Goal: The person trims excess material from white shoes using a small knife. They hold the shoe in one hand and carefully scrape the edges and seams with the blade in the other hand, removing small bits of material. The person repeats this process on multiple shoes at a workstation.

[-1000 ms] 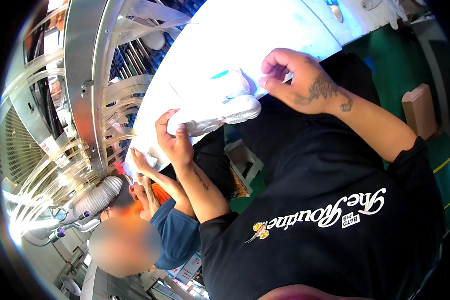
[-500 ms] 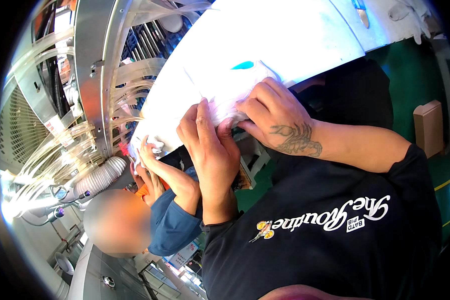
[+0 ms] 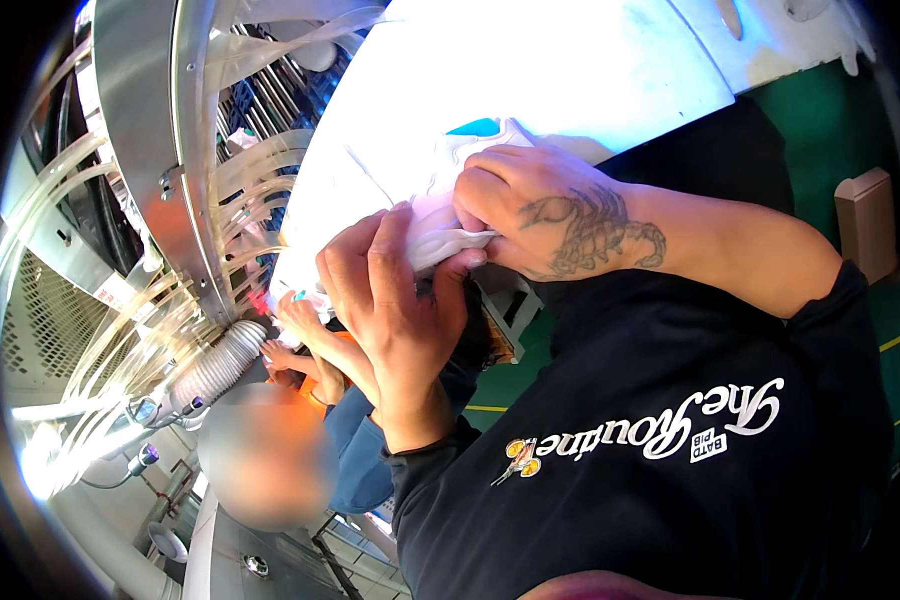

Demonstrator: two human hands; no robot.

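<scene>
A soft white fabric piece [image 3: 445, 215] lies bunched at the near edge of the brightly lit white table [image 3: 510, 60]. My right hand [image 3: 530, 210] is closed on its near edge, with the fingers curled under. My left hand [image 3: 395, 295] has its thumb and fingers around the left part of the same edge, where a fold stands up between the two hands. Beyond the fabric, a teal patch [image 3: 475, 127] shows on the table. Glare washes out most of the fabric's outline, so its exact kind cannot be made out.
To the left, a co-worker's hands [image 3: 295, 315] work at the same table. A metal machine frame [image 3: 160, 130] with clear hoses [image 3: 255, 170] stands beyond the left edge. A ribbed duct [image 3: 215, 365] runs below it. On the right, a cardboard box [image 3: 867, 225] stands on green floor.
Both hands have shifted slightly left in the picture, and the view has turned a little. The fabric fold between my hands now shows more, drawn out toward my right fingers.
</scene>
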